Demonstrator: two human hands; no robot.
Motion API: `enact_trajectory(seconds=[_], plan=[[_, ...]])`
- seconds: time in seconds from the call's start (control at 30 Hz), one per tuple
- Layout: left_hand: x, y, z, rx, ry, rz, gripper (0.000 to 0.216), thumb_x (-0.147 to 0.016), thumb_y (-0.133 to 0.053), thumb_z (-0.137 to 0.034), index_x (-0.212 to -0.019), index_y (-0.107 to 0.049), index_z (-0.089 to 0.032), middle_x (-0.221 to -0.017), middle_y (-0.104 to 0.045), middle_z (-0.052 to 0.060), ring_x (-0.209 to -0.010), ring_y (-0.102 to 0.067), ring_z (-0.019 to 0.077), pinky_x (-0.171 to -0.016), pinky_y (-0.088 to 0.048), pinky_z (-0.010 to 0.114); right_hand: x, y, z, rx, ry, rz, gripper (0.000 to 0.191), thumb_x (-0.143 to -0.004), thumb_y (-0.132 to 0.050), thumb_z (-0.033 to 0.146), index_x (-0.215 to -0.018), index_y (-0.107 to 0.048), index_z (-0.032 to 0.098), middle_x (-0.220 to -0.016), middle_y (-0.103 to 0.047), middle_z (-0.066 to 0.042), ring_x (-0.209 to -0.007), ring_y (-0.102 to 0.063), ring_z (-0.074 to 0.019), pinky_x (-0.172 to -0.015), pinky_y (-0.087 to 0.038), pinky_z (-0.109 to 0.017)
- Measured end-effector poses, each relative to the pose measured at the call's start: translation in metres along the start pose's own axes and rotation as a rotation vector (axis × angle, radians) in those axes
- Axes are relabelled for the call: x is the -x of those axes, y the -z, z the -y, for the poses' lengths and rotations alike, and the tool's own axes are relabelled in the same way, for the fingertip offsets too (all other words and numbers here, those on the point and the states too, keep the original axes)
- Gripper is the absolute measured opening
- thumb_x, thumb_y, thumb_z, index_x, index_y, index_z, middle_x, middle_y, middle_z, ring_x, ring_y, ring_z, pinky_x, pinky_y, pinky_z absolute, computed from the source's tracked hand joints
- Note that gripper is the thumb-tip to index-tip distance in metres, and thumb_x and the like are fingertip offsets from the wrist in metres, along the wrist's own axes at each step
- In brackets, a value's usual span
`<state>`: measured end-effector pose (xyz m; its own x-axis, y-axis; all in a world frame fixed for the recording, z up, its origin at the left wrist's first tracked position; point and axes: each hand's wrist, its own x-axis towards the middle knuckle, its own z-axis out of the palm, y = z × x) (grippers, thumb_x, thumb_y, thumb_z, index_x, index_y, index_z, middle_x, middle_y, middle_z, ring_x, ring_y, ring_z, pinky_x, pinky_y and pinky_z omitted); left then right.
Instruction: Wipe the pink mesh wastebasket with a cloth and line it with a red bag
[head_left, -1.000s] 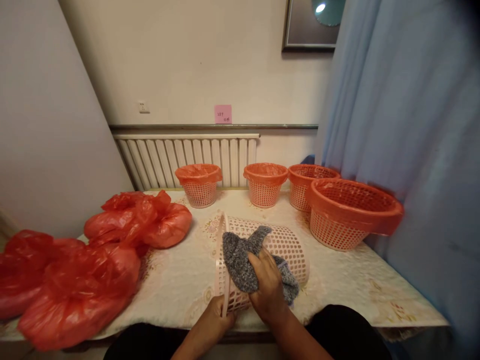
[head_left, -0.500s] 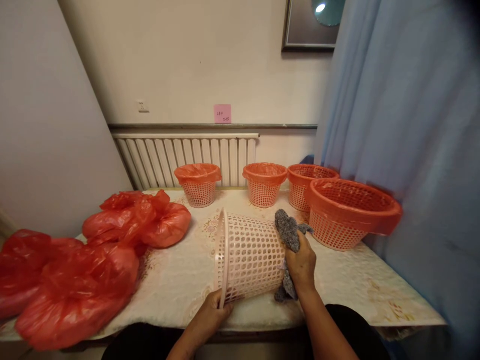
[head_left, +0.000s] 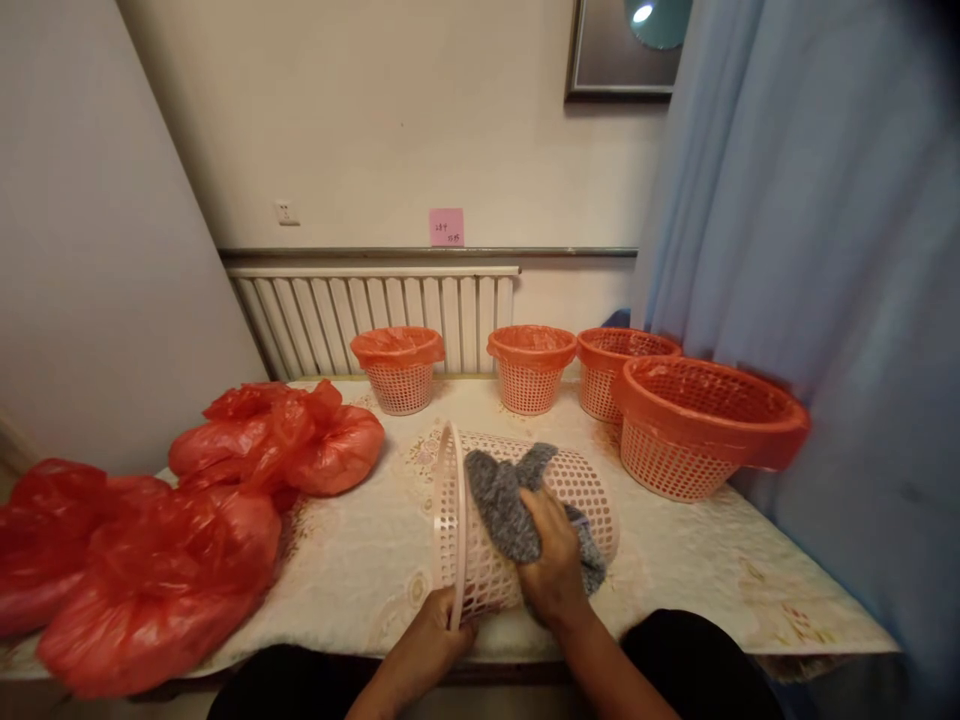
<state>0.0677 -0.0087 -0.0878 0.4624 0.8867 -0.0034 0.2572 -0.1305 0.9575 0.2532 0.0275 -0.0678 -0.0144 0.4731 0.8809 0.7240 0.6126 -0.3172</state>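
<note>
- Your left hand (head_left: 439,632) has its fingers closed around the lower edge of the rim of the pale pink basket (head_left: 589,490); some fingertips are hidden by the mesh.
- Your right hand (head_left: 553,560) bunches the gray cloth (head_left: 504,508) in its fingers and lays it against the basket's upper side.
- That basket lies on its side in front of you at the near middle of the counter (head_left: 675,570), its mouth facing left and its base right.
- Toward the back, you have a left lined basket (head_left: 401,385), a middle lined basket (head_left: 529,385) and a rear right lined basket (head_left: 598,388), all upright with red liners folded over their rims.
- A front right lined basket (head_left: 671,460) stands upright nearer to you, beside the blue curtain (head_left: 795,300).
- To your left, bulging red bags (head_left: 172,560) lie heaped together, apart from the basket you hold.
</note>
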Motion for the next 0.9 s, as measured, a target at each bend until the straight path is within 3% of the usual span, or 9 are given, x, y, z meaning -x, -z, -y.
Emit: enact_trajectory(seconds=[0.13, 0.27, 0.43, 0.53, 0.67, 0.73, 0.9], plan=[[0.002, 0.001, -0.007, 0.048, -0.013, 0.018, 0.045, -0.070, -0.050, -0.010, -0.110, -0.071, -0.015, -0.103, -0.075, 0.002, -0.096, -0.065, 0.0242, -0.092, -0.047, 0.033, 0.001, 0.000, 0.026, -0.009, 0.164, 0.021, 0.048, -0.077, -0.049, 0.012, -0.125, -0.053, 0.015, -0.120, -0.058, -0.016, -0.119, -0.053, -0.0304, -0.098, -0.047, -0.054], [0.000, 0.003, 0.001, 0.040, -0.007, -0.010, 0.041, -0.072, -0.052, -0.013, -0.108, -0.072, -0.013, -0.101, -0.076, 0.004, -0.097, -0.065, 0.0253, -0.096, -0.045, 0.035, -0.002, 0.000, 0.018, 0.019, 0.126, 0.045, 0.055, -0.074, -0.045, 0.007, -0.128, -0.049, 0.014, -0.122, -0.057, -0.017, -0.121, -0.051, -0.0303, -0.099, -0.045, -0.055], [-0.005, 0.006, 0.020, -0.002, 0.005, -0.105, 0.043, -0.073, -0.054, -0.018, -0.112, -0.070, -0.011, -0.111, -0.074, 0.008, -0.102, -0.064, 0.0268, -0.100, -0.043, 0.037, -0.002, 0.000, -0.024, 0.083, -0.034, 0.018, 0.056, -0.073, -0.046, 0.008, -0.128, -0.051, 0.015, -0.123, -0.059, -0.016, -0.121, -0.052, -0.0295, -0.101, -0.044, -0.052], [-0.006, 0.008, 0.025, -0.032, 0.004, -0.131, 0.047, -0.070, -0.052, -0.016, -0.112, -0.070, -0.012, -0.116, -0.072, 0.007, -0.107, -0.062, 0.0276, -0.102, -0.041, 0.038, -0.007, 0.006, -0.052, 0.095, -0.203, -0.021, 0.049, -0.076, -0.048, 0.015, -0.125, -0.054, 0.015, -0.119, -0.062, -0.015, -0.115, -0.056, -0.0292, -0.097, -0.046, -0.048], [-0.006, 0.011, 0.022, -0.053, 0.016, -0.095, 0.051, -0.065, -0.048, -0.012, -0.110, -0.072, -0.013, -0.111, -0.074, 0.005, -0.104, -0.064, 0.0273, -0.100, -0.042, 0.038, -0.015, 0.016, -0.072, 0.146, -0.492, -0.097, 0.047, -0.078, -0.052, 0.027, -0.122, -0.057, 0.014, -0.114, -0.065, -0.015, -0.105, -0.060, -0.0302, -0.091, -0.048, -0.045], [-0.006, 0.012, 0.018, -0.050, 0.016, -0.066, 0.053, -0.062, -0.046, -0.010, -0.107, -0.073, -0.014, -0.109, -0.075, 0.004, -0.102, -0.064, 0.0268, -0.098, -0.043, 0.037, -0.016, 0.018, -0.075, 0.165, -0.546, -0.119, 0.048, -0.077, -0.053, 0.029, -0.122, -0.058, 0.013, -0.114, -0.065, -0.016, -0.104, -0.061, -0.0312, -0.090, -0.048, -0.045], [-0.004, 0.009, 0.007, -0.021, -0.011, -0.022, 0.053, -0.059, -0.044, -0.006, -0.102, -0.074, -0.014, -0.107, -0.074, 0.004, -0.100, -0.064, 0.0263, -0.095, -0.045, 0.034, -0.013, 0.010, -0.058, 0.136, -0.358, -0.108, 0.046, -0.077, -0.051, 0.021, -0.122, -0.057, 0.013, -0.115, -0.064, -0.015, -0.109, -0.058, -0.0305, -0.094, -0.047, -0.047]])
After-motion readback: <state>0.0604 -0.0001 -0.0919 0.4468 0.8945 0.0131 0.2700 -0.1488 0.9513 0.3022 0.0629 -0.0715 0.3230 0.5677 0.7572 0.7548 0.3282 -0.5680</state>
